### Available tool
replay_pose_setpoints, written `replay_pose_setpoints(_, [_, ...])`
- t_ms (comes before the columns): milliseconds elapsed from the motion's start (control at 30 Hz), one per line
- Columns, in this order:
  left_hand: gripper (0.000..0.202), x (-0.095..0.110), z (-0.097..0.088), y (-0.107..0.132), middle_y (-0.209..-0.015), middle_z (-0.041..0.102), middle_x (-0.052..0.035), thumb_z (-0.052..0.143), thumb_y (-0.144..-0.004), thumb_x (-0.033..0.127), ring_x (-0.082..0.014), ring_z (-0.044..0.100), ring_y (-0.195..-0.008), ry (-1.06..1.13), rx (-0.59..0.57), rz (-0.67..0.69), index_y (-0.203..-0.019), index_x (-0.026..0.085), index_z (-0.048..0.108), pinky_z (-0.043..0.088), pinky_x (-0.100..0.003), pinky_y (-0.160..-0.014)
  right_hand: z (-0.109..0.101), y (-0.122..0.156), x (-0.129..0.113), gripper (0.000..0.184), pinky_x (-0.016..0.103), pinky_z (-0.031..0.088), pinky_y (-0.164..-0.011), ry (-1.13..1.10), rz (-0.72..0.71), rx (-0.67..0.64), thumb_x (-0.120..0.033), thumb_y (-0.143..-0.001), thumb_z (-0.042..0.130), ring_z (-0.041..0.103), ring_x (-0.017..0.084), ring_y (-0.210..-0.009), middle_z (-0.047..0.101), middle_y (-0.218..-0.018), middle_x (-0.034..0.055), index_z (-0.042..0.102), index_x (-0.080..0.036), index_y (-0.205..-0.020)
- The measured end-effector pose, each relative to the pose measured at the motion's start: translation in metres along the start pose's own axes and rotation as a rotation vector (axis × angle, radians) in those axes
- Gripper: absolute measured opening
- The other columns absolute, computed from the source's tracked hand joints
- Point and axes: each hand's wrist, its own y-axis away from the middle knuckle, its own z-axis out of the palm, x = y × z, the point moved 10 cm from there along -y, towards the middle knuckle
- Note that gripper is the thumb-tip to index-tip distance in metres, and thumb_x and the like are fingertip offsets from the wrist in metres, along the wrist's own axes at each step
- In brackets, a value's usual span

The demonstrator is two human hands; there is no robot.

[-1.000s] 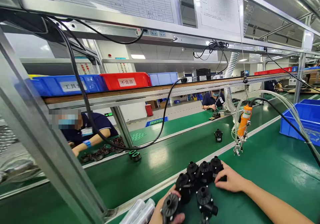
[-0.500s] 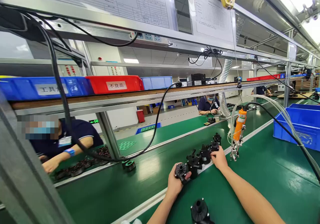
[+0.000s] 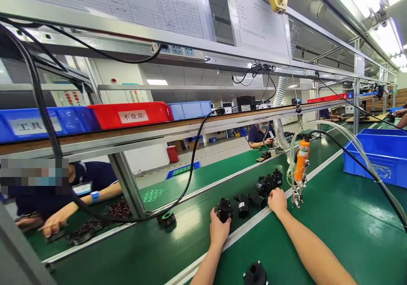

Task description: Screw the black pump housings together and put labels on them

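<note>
Several black plastic pump housings stand in a row on the green conveyor belt (image 3: 197,200) beyond the white edge strip. My left hand (image 3: 219,231) reaches over the strip, its fingers closed round the nearest housing (image 3: 224,208). My right hand (image 3: 277,201) rests further right, fingers curled against another housing (image 3: 257,199). Between them stands one more housing (image 3: 243,203). A small cluster of housings (image 3: 269,181) lies just beyond my right hand. A single housing (image 3: 255,273) stays on the near bench by my forearms.
An orange powered screwdriver (image 3: 300,165) hangs on hoses right of my right hand. A blue bin (image 3: 381,160) sits on the bench at right. A black ring (image 3: 167,218) and cable lie on the belt. A co-worker (image 3: 63,192) works opposite; another person (image 3: 261,133) sits further along.
Both my hands have pushed forward over the edge strip, carrying the black housings from the near bench onto the conveyor belt. The view has tilted up and to the right.
</note>
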Motion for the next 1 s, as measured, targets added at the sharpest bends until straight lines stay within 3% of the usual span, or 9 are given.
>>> replay_pose_setpoints(133, [0.041, 0.021, -0.018, 0.013, -0.125, 0.064, -0.0164, 0.058, -0.089, 0.02, -0.0349, 0.062, -0.129, -0.034, 0.078, 0.109, -0.128, 0.019, 0.048, 0.047, -0.051, -0.111, -0.001, 0.019, -0.018, 0.033, 0.043, 0.057, -0.095, -0.031, -0.084, -0.02, -0.044, -0.104, 0.064, 0.065, 0.022, -0.103, 0.065, -0.119, 0.0089, 0.065, -0.016, -0.121])
replay_pose_setpoints(233, [0.019, 0.047, -0.009, 0.028, -0.09, 0.064, -0.005, 0.05, -0.096, 0.04, -0.0283, 0.067, -0.092, 0.005, -0.033, 0.256, -0.103, 0.023, 0.056, 0.053, -0.041, -0.089, 0.005, 0.024, -0.029, 0.042, 0.043, 0.057, -0.092, -0.025, -0.13, -0.049, -0.05, -0.102, 0.067, 0.065, 0.022, -0.1, 0.065, -0.119, 0.0092, 0.063, -0.016, -0.126])
replay_pose_setpoints(300, [0.025, 0.064, 0.008, 0.043, -0.07, 0.057, 0.001, 0.054, -0.093, 0.048, -0.0227, 0.06, -0.069, 0.044, -0.18, 0.346, -0.089, 0.024, 0.058, 0.049, -0.032, -0.071, 0.008, 0.022, -0.034, 0.041, 0.043, 0.057, -0.092, -0.002, -0.138, -0.051, -0.048, -0.101, 0.067, 0.065, 0.023, -0.101, 0.064, -0.118, 0.0092, 0.063, -0.016, -0.126])
replay_pose_setpoints(400, [0.029, 0.086, 0.031, 0.066, -0.06, 0.053, 0.0036, 0.062, -0.089, 0.05, -0.0185, 0.053, -0.059, 0.099, -0.343, 0.433, -0.081, 0.023, 0.062, 0.039, -0.028, -0.061, 0.008, 0.015, -0.039, 0.039, 0.047, 0.055, -0.099, 0.037, -0.135, -0.002, -0.044, -0.1, 0.069, 0.061, 0.027, -0.115, 0.061, -0.128, 0.0115, 0.062, -0.016, -0.128])
replay_pose_setpoints(500, [0.036, 0.1, 0.039, 0.081, -0.062, 0.054, 0.0026, 0.057, -0.095, 0.054, -0.0175, 0.05, -0.059, 0.155, -0.4, 0.461, -0.081, 0.021, 0.064, 0.036, -0.028, -0.06, 0.006, 0.007, -0.044, 0.039, 0.052, 0.049, -0.108, 0.04, -0.143, 0.047, -0.042, -0.099, 0.071, 0.054, 0.031, -0.129, 0.056, -0.14, 0.013, 0.063, -0.017, -0.127])
replay_pose_setpoints(633, [0.052, 0.107, 0.043, 0.087, -0.062, 0.052, 0.001, 0.053, -0.096, 0.067, -0.0187, 0.048, -0.061, 0.205, -0.438, 0.444, -0.072, 0.021, 0.062, 0.036, -0.031, -0.061, 0.006, -0.006, -0.046, 0.036, 0.05, 0.054, -0.104, -0.053, -0.132, 0.035, -0.038, -0.1, 0.07, 0.06, 0.028, -0.121, 0.057, -0.14, 0.0129, 0.063, -0.016, -0.129])
replay_pose_setpoints(833, [0.076, 0.088, 0.02, 0.101, -0.058, 0.048, 0.001, 0.032, -0.09, 0.091, -0.021, 0.051, -0.056, 0.287, -0.383, 0.264, -0.077, 0.022, 0.06, 0.041, -0.033, -0.056, -0.017, 0.016, -0.062, 0.04, 0.047, 0.057, -0.101, -0.353, -0.176, 0.015, -0.034, -0.104, 0.065, 0.063, 0.026, -0.118, 0.056, -0.142, 0.0133, 0.058, -0.018, -0.139])
replay_pose_setpoints(933, [0.078, 0.054, -0.019, 0.132, -0.059, 0.05, 0.0012, 0.044, -0.082, 0.096, -0.0193, 0.052, -0.054, 0.318, -0.422, 0.177, -0.079, 0.021, 0.063, 0.043, -0.031, -0.054, -0.028, 0.071, -0.066, 0.023, 0.038, 0.059, -0.09, -0.491, -0.268, -0.083, -0.024, -0.104, 0.06, 0.066, 0.021, -0.105, 0.064, -0.125, 0.0106, 0.062, -0.015, -0.125])
replay_pose_setpoints(1000, [0.072, 0.021, -0.06, 0.158, -0.066, 0.058, -0.001, 0.062, -0.074, 0.093, -0.0188, 0.054, -0.059, 0.323, -0.434, 0.135, -0.081, 0.021, 0.069, 0.047, -0.031, -0.058, -0.035, 0.121, -0.064, 0.024, 0.029, 0.057, -0.078, -0.557, -0.367, -0.235, -0.012, -0.093, 0.06, 0.067, 0.017, -0.09, 0.069, -0.107, 0.0061, 0.065, -0.016, -0.116])
